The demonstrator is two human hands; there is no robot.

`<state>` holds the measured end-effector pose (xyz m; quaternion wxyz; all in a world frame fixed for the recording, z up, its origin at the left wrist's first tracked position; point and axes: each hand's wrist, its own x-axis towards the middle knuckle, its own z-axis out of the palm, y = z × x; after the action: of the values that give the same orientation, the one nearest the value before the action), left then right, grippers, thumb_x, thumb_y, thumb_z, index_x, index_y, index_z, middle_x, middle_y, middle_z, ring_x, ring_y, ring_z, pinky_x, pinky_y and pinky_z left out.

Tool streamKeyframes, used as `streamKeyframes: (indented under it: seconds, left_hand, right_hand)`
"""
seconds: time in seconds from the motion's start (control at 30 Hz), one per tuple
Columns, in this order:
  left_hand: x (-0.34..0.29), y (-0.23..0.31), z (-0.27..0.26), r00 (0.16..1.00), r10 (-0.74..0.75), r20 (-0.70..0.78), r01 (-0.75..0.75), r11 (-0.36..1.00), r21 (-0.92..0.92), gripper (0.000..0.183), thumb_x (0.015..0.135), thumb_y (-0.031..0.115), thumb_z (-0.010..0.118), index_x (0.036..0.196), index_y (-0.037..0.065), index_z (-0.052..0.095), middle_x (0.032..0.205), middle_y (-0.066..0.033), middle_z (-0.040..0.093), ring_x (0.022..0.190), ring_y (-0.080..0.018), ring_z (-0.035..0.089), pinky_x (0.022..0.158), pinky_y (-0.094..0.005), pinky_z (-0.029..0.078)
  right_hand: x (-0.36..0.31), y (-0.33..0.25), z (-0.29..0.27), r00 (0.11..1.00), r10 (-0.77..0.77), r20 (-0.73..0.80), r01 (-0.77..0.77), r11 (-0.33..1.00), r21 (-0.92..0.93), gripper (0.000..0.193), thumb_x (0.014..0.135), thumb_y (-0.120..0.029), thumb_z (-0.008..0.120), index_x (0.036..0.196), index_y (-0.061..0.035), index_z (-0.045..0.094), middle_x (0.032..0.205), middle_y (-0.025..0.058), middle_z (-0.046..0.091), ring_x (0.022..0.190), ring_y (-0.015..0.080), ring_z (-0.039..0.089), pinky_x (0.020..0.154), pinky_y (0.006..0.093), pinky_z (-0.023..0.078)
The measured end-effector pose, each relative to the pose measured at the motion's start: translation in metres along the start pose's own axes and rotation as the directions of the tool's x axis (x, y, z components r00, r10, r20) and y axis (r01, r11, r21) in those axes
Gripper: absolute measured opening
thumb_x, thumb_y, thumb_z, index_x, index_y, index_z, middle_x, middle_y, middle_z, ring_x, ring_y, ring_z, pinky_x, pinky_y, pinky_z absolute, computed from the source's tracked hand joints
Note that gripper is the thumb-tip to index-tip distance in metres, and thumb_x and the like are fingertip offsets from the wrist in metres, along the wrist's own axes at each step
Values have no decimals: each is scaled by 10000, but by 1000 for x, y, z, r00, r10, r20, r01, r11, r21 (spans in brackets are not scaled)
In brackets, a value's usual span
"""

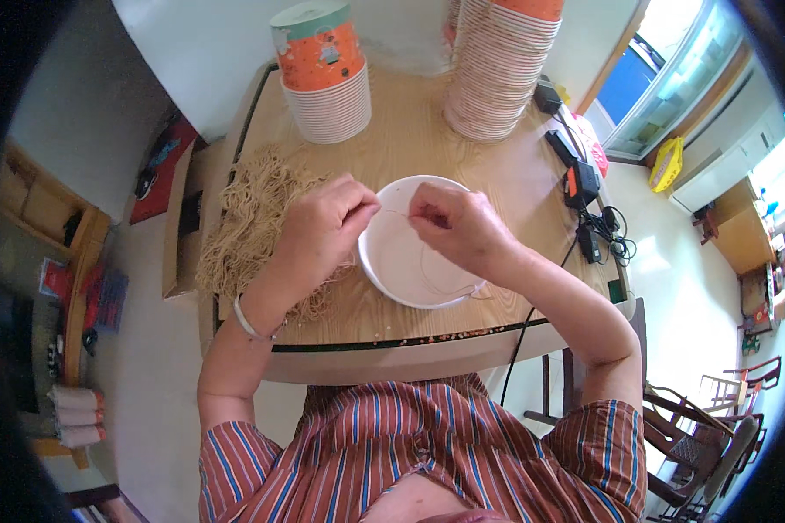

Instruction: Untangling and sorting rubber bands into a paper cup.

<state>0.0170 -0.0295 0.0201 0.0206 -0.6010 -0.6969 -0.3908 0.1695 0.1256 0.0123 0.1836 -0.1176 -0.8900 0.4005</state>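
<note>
Both hands hover over the white bowl [407,253] near the surface's front edge. The left hand [323,228] and right hand [459,225] each have a pinched grip on a thin noodle strand [395,212] between them. Noodle pile [249,222] sits left.

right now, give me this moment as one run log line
left hand: pinching noodle strand | right hand: pinching same strand | white paper bowl: under hands | dried noodle pile: left of bowl
</note>
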Motion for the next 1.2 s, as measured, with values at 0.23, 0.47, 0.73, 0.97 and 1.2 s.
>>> streamKeyframes:
  seconds: [0.23, 0.47, 0.73, 0.97, 1.2]
  left_hand:
    - [1, -34, 18, 954, -259, 154, 286, 938, -196, 212, 933, 153, 638, 1058, -15, 603, 872, -75, 653, 752, -126, 625, 662, -280, 514]
    - [-7, -10, 18, 803, -441, 402, 587, 703, -402, 327, 949, 109, 583, 1241, 8, 475, 773, -36, 613, 589, -72, 577, 482, -233, 484]
    - [-18, 15, 26, 668, -460, 584, 744, 425, -516, 498, 937, 98, 571, 1363, -15, 340, 794, -80, 622, 552, -122, 592, 461, -274, 522]
    - [-22, 11, 27, 963, -268, 22, 262, 913, -314, 302, 972, 180, 583, 1202, -7, 524, 817, -84, 544, 669, -164, 547, 614, -319, 466]
    - [2, 9, 25, 999, 39, -25, -43, 980, -193, 278, 994, 231, 540, 894, -16, 620, 817, -128, 533, 770, -294, 523, 716, -388, 441]
  right_hand:
    - [-3, 3, -8, 994, 88, 60, -92, 992, 80, 98, 896, -77, 632, 888, -7, 564, 690, -4, 562, 636, 50, 507, 572, 246, 447]
    - [-4, 9, -9, 986, 154, 60, -160, 980, 120, 102, 911, -97, 627, 894, -12, 573, 682, -17, 551, 604, 54, 525, 541, 240, 441]
    - [-10, 14, -14, 936, 306, 171, -336, 925, 181, 169, 875, -164, 655, 920, -3, 634, 794, 79, 678, 730, 129, 626, 663, 312, 516]
    - [-15, 17, -12, 961, 259, 92, -274, 936, 220, 137, 888, -142, 645, 914, -10, 620, 754, 50, 650, 709, 105, 603, 626, 289, 497]
    - [-23, 1, -5, 997, 25, -74, -14, 990, 142, 92, 905, -91, 635, 909, -11, 589, 727, 99, 629, 671, 115, 594, 606, 315, 496]
